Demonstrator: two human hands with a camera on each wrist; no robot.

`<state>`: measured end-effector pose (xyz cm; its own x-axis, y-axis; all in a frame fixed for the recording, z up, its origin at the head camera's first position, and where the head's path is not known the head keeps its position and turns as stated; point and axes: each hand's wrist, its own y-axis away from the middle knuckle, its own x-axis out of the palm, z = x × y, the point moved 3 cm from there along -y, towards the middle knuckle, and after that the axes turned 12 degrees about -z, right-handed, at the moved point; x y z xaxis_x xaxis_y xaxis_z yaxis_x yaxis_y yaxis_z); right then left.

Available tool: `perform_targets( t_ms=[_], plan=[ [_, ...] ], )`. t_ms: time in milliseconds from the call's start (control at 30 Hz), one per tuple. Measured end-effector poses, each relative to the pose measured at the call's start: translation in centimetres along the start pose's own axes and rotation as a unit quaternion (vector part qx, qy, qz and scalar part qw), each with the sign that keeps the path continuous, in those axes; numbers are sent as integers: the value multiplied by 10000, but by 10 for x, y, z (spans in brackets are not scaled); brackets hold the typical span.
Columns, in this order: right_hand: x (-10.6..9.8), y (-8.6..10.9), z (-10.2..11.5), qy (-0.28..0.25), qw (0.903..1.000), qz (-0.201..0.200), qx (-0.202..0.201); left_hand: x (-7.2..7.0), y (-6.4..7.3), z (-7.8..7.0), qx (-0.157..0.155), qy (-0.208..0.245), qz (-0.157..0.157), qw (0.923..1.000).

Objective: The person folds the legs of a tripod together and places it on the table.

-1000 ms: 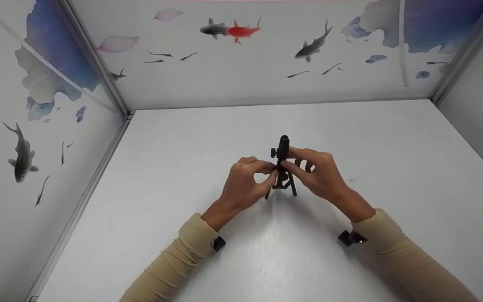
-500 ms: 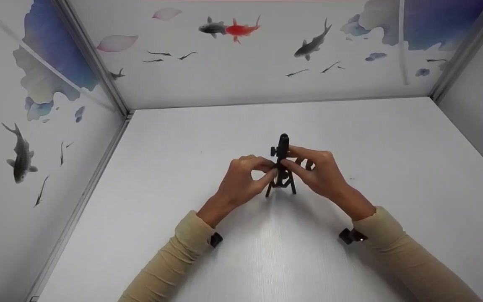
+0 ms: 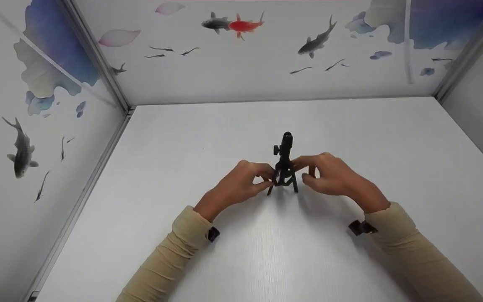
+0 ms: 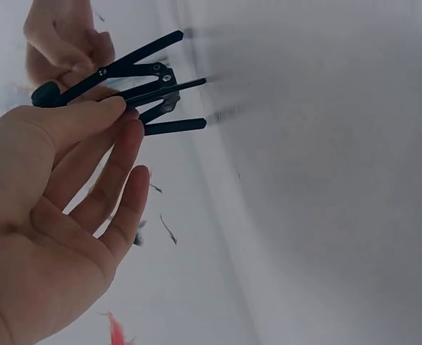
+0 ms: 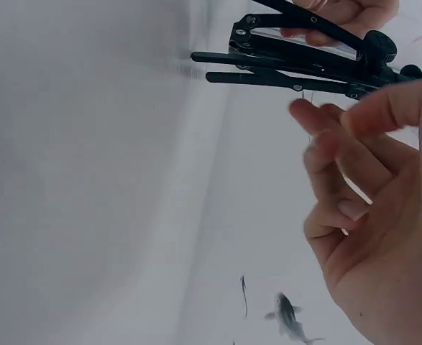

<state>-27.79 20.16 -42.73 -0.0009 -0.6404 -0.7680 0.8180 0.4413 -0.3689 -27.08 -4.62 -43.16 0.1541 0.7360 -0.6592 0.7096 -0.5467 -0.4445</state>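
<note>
A small black mini tripod [image 3: 286, 144] stands upright on the white table, legs spread, with a side knob [image 3: 276, 149] near its top. My left hand [image 3: 241, 182] pinches one leg between thumb and fingers. In the left wrist view, its thumb lies over the tripod [image 4: 142, 52], whose leg tips point at the table. On the other side is my right hand [image 3: 336, 176], its index finger reaching the tripod's side while the thumb stands apart. The right wrist view shows that hand [image 5: 372, 180] with loosely bent fingers beside the legs.
White panels painted with fish and blue patches rise behind the table [image 3: 183, 138] and at both sides. Metal posts [image 3: 103, 58] mark the corners. A small black wrist camera [image 3: 361, 227] sits below each sleeve cuff.
My right hand has loosened from the tripod's upper part and moved slightly lower, its thumb coming away. The left hand has slid down onto a leg. The tripod stays in place.
</note>
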Motion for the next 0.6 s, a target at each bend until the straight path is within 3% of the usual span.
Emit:
perform_targets(
  t_ms=[67,167,600],
  plan=[
    [5,1,-1,76,9988,474,43,1,0,1,25,-17,5,10000],
    [14,2,0,44,9970,768,-5,2,1,2,55,-90,-31,9999],
    [23,2,3,-286,9961,832,43,5,2,1,-51,-279,-277,9992]
  ],
)
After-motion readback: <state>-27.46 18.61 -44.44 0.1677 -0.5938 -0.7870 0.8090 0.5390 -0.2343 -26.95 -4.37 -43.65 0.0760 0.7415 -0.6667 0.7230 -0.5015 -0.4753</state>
